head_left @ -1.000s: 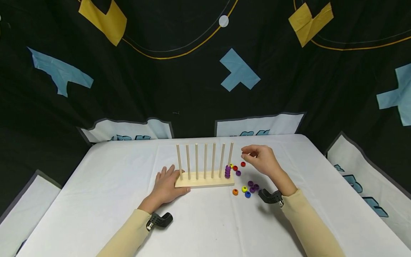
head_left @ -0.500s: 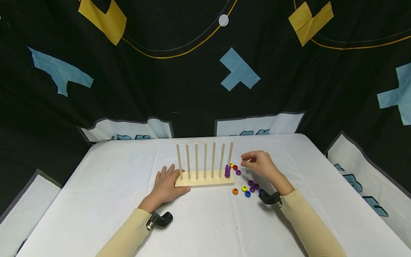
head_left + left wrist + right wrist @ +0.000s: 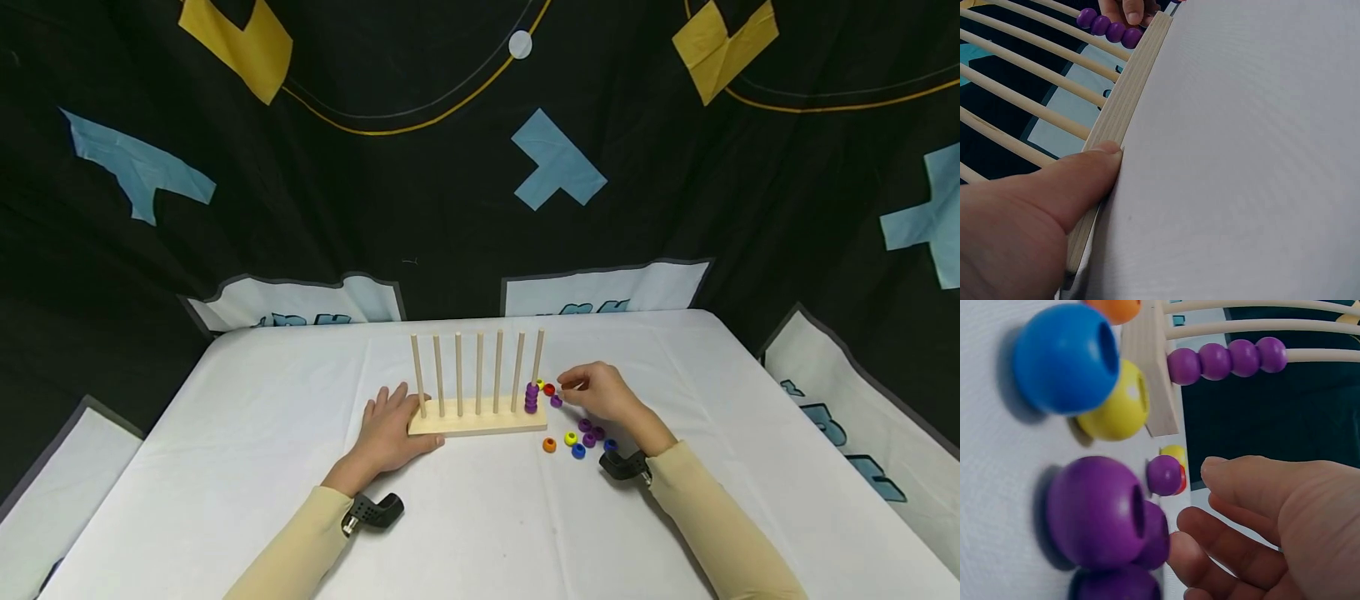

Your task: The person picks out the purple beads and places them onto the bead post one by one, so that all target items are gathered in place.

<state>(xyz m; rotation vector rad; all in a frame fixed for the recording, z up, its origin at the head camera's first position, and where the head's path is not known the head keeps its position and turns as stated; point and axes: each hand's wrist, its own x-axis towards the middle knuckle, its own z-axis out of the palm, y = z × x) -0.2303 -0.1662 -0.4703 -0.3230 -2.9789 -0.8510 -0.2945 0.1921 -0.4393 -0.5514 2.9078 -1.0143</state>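
Note:
A wooden peg stand [image 3: 480,425] has several upright pegs, with several purple beads [image 3: 531,398] stacked on its rightmost peg. My left hand [image 3: 387,435] holds the stand's left end, its thumb [image 3: 1097,169] on the front edge and the index finger behind. Right of the stand, my right hand [image 3: 606,393] is low over the table, thumb and fingers parted, with no bead visible between them. Close to its fingertips lie a loose purple bead [image 3: 556,401], a red bead [image 3: 549,389] and a yellow bead [image 3: 540,384].
Nearer the front lie an orange bead [image 3: 549,445], a yellow bead [image 3: 571,437], a blue bead [image 3: 578,451] and several purple beads [image 3: 589,440]. Another blue bead [image 3: 611,446] sits by the right wrist camera. A white cloth covers the table [image 3: 480,533]; a black curtain [image 3: 450,217] hangs behind.
My right hand has come down and slightly left toward the loose purple bead. A red bead seen earlier behind its fingertips is now out of sight. My left hand stays put.

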